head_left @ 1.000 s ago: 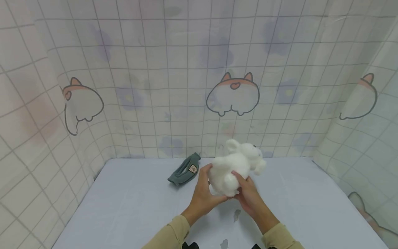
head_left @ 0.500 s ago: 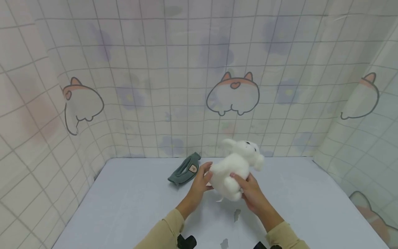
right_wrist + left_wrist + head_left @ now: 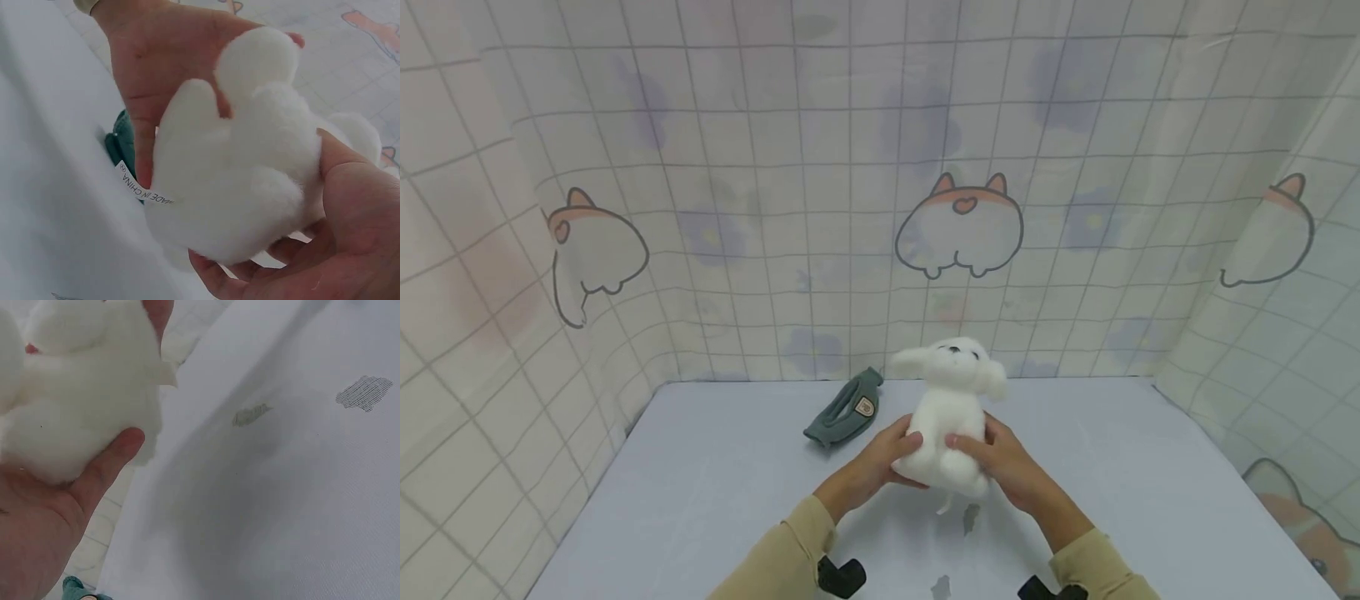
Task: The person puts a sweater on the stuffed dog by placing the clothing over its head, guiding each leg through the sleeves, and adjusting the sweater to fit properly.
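Note:
Both hands hold a white plush dog (image 3: 953, 421) upright above the table, its face and floppy ears towards the head camera. My left hand (image 3: 874, 465) grips its lower left side, thumb in front. On the other side my right hand (image 3: 1017, 468) holds the body, thumb across the belly and fingers behind. In the right wrist view, a white "MADE IN CHINA" tag (image 3: 142, 187) sticks out from the toy's bottom. The left wrist view has the left thumb pressing the white fur (image 3: 75, 419). A grey-green cloth piece (image 3: 831, 422) with a badge lies behind the left hand.
A pale cloth covers the table (image 3: 700, 500), with small grey patches (image 3: 941, 587) near the front. Grid-patterned curtains (image 3: 820, 208) with cartoon animals stand at the back and both sides. Black wrist devices (image 3: 842, 577) sit at the sleeves.
The plush dog has turned from facing right to facing the head camera, and its head has moved left. My left hand has shifted its hold at the lower left side. The cloth piece stays put.

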Demonstrator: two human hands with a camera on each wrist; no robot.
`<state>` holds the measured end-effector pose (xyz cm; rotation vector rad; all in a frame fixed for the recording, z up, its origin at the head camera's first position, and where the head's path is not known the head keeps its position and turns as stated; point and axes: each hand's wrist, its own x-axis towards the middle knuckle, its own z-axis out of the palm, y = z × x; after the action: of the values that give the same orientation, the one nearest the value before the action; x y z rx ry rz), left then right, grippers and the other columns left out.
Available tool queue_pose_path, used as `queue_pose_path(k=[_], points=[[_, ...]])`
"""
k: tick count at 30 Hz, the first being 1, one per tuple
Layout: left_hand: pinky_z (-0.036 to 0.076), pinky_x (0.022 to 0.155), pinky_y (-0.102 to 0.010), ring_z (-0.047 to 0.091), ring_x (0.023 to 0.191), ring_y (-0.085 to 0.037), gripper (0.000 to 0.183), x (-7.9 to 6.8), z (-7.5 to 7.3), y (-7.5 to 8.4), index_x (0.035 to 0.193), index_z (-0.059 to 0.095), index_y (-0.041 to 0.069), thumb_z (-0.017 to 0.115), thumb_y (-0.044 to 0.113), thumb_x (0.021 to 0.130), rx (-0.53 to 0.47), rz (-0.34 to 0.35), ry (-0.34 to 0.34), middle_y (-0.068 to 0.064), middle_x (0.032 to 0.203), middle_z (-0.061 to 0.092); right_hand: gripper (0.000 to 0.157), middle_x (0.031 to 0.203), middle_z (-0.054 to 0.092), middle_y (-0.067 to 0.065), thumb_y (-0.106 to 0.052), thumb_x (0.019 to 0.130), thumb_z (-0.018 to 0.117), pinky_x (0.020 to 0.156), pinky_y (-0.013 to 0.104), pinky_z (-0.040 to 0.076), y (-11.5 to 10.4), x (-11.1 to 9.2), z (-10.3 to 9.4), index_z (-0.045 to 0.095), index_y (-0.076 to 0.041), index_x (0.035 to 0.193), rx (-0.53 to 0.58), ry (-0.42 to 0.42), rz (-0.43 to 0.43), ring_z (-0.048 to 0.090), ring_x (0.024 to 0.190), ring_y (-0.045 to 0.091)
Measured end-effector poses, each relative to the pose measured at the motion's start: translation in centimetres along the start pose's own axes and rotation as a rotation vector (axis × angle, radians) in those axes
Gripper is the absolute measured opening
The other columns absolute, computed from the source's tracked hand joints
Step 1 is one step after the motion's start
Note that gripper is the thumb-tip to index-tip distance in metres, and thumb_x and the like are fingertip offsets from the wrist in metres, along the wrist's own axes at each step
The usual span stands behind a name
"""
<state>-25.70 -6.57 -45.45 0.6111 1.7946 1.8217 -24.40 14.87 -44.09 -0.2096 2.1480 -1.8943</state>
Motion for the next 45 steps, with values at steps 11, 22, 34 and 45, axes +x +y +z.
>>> queue_pose_path(k=[11,22,34,45], points=[[0.054,0.077,-0.042,0.059,0.105,-0.021,0.052,0.1,0.1,-0.7,0.133,0.038,0.026,0.059,0.036,0.086,-0.011,0.007,0.062,-0.005,0.124,0.053,0.058,0.132,0.048,0.010,-0.038,0.087,0.058,0.088,0.042,0.049,-0.6,-0.3,0.6,0.036,-0.019,0.137,-0.025,0.000,-0.001,0.054,0.111,0.025],[0.051,0.082,-0.035,0.055,0.105,-0.019,0.060,0.2,-0.2,-1.2,0.133,0.038,0.023,0.066,0.036,0.081,0.053,0.051,0.277,-0.005,0.124,0.051,0.051,0.141,0.035,0.016,-0.033,0.095,0.045,0.087,0.049,0.049,0.1,-0.7,-0.1,0.027,-0.019,0.141,0.033,-0.146,-0.068,0.050,0.117,0.031],[0.048,0.084,-0.033,0.052,0.108,-0.017,0.059,0.4,0.1,-1.0,0.135,0.036,0.031,0.064,0.040,0.083,0.109,0.045,0.239,-0.001,0.126,0.052,0.059,0.135,0.041,0.013,-0.027,0.088,0.058,0.086,0.046,0.050,1.1,-0.8,1.0,0.030,-0.016,0.139,0.098,-0.095,-0.001,0.053,0.112,0.025],[0.037,0.102,-0.044,0.038,0.131,-0.019,0.070,0.4,1.7,-0.5,0.139,0.024,0.043,0.060,0.054,0.080,0.215,-0.013,0.288,0.010,0.142,0.037,0.049,0.120,0.056,0.010,-0.024,0.079,0.069,0.080,0.035,0.053,2.2,-0.3,1.7,0.053,-0.010,0.123,0.064,0.271,-0.007,0.060,0.100,0.022]])
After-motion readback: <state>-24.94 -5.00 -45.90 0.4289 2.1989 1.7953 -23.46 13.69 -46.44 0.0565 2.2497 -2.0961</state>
